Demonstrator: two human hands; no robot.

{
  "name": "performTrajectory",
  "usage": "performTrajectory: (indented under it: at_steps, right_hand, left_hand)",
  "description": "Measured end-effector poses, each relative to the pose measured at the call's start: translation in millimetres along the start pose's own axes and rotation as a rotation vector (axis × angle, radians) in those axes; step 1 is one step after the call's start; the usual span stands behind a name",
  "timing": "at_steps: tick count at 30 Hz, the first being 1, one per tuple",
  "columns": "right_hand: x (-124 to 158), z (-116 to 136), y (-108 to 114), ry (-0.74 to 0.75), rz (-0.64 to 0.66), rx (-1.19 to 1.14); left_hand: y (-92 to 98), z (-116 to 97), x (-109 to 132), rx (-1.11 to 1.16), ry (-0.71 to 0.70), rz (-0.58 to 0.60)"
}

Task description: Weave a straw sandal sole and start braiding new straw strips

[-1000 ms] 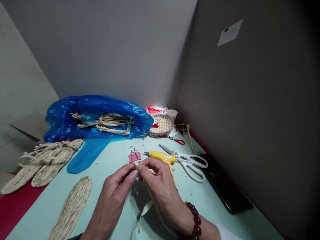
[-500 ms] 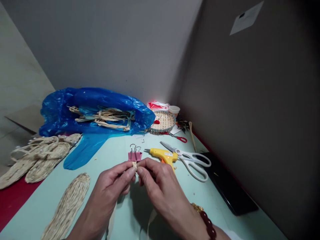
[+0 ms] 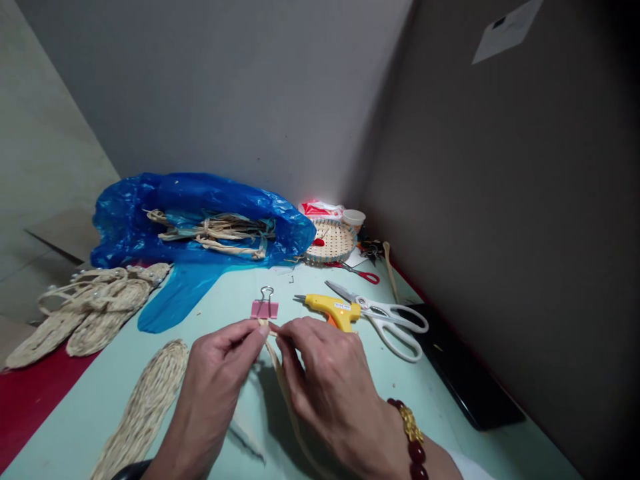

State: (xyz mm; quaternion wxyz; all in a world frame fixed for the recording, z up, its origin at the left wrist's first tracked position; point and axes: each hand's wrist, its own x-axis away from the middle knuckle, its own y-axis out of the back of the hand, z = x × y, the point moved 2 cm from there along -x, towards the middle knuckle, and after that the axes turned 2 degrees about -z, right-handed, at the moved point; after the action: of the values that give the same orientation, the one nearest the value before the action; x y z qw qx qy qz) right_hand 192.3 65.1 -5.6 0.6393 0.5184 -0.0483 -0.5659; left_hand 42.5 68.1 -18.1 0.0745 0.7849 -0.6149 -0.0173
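A pink binder clip (image 3: 264,310) with wire handles sits just beyond my fingertips, at the top end of a pale raffia strip (image 3: 280,377). My left hand (image 3: 213,377) pinches this strip right below the clip, thumb and forefinger closed. Close beside it, my right hand (image 3: 330,377) is also closed on the raffia, with its fingertips nearly touching the left thumb. One tail of the strip runs down under my right palm. Another pale strand (image 3: 247,437) hangs between my wrists. The fingertips partly hide the join under the clip.
A yellow glue gun (image 3: 333,308) and white-handled scissors (image 3: 383,317) lie to the right, near a black phone-like slab (image 3: 470,380). At left are a woven sole (image 3: 145,407) and woven sandals (image 3: 100,313). Behind stand a blue plastic bag (image 3: 130,207) of raffia and a basket (image 3: 335,243).
My right hand has rolled over, its back now facing up more, and a strip tail now shows beneath it. The binder clip has turned a little. The whole view has shifted slightly.
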Motion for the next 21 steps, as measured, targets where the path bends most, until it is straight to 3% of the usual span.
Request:
performTrajectory:
  at_steps: [4, 10, 13, 15, 17, 21]
  right_hand:
    - [2, 9, 3, 0.157, -0.131, 0.084]
    - [4, 19, -10, 0.567, -0.192, 0.185]
    - [7, 21, -18, 0.609, -0.188, 0.197]
    - [7, 21, -18, 0.539, -0.131, 0.167]
    - [4, 18, -12, 0.373, -0.073, 0.050]
    - [-11, -3, 3, -0.186, -0.083, -0.298]
  left_hand:
    - [3.6, 2, -2, 0.001, -0.007, -0.075]
    - [-2.6, 7, 1, 0.129, 0.082, -0.066]
    - [-5.9, 9, 2, 0.199, 0.144, -0.014]
    - [-6.9, 10, 3, 0.248, 0.171, 0.004]
    - [-7.2, 9, 3, 0.292, 0.174, 0.005]
    - [-9.3, 7, 5, 0.341, 0.193, 0.099]
